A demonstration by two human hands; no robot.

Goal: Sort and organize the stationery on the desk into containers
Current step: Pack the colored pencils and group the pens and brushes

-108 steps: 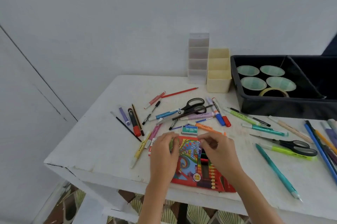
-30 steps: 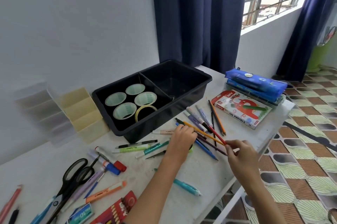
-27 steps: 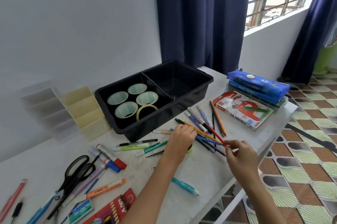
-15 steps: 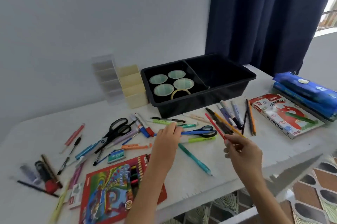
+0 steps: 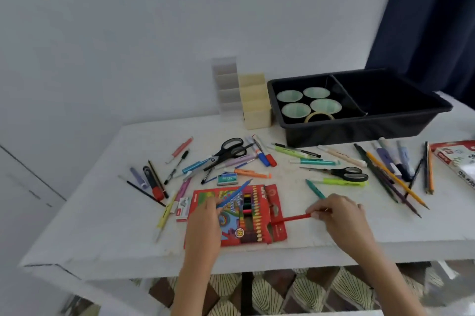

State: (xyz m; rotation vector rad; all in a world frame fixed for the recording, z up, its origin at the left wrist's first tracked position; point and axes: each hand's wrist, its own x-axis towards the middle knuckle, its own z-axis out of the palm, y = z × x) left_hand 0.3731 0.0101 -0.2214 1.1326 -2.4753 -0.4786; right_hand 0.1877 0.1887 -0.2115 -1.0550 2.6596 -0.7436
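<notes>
Wide white bench [image 5: 102, 225] fills the view, and it is crowded. At the back right sits the black tray [image 5: 359, 133], two compartments, with tape rolls [image 5: 308, 102] packed in the left one. Just beside it on the left stands the cream organiser [image 5: 257, 115], and the clear organiser [image 5: 226, 89] touches that on its far side.

Front and centre lies the red pencil box [image 5: 246, 236], flat on the bench near the front edge, its flap open to the right. At the far right edge there's an oil pastel box [image 5: 457, 158], and between it and the middle a fan of loose pencils [image 5: 393, 182].

Behind the box the way is cluttered: black scissors [image 5: 226, 152] across a heap of pens, a second pair of scissors [image 5: 344, 174] on a green highlighter, and a teal pen [image 5: 314, 188] running under the right hand.

Now the hands. The left hand [image 5: 205, 223] rests on the box's left half, fingers curled round the lower end of a blue pencil [image 5: 235, 193]. That pencil slants up and away to the right across the box.

The right hand [image 5: 339, 215] is off the box's right side, thumb and fingertips pinching the red pencil [image 5: 290, 218]. Its long axis runs almost level, left to right, with the free end over the open flap. Which end is sharpened, I can't tell.
</notes>
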